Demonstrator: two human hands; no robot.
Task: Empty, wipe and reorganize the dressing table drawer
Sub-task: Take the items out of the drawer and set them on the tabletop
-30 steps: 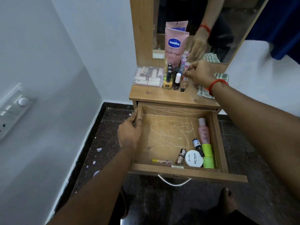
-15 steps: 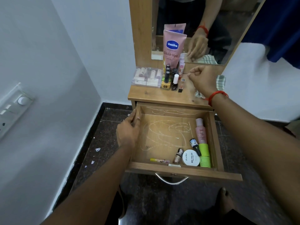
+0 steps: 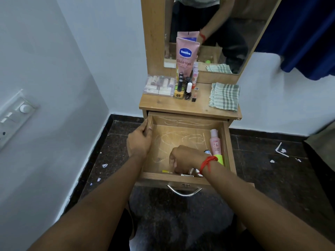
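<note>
The wooden drawer [image 3: 184,179] of the dressing table stands pulled out, its floor marked with pale scribbles. My left hand [image 3: 139,142] grips the drawer's left wall. My right hand [image 3: 184,158], with a red thread at the wrist, reaches down into the drawer's front, fingers curled over small items there; I cannot see whether it holds one. A pink bottle [image 3: 215,142] and a yellow-green tube [image 3: 220,159] lie along the right wall, beside a small dark-capped bottle [image 3: 207,152]. A thin yellow stick [image 3: 166,171] lies at the front.
On the tabletop stand a pink Vaseline tube [image 3: 185,57], several nail polish bottles [image 3: 186,89], a clear box of lipsticks [image 3: 158,86] and a folded checked cloth [image 3: 224,96]. A mirror [image 3: 226,24] rises behind. A switchboard [image 3: 16,115] sits on the left wall. Paper scraps dot the dark floor.
My right hand has left the tabletop by the bottles and come down into the drawer's front. The checked cloth is now uncovered. My left hand stays on the drawer's left wall.
</note>
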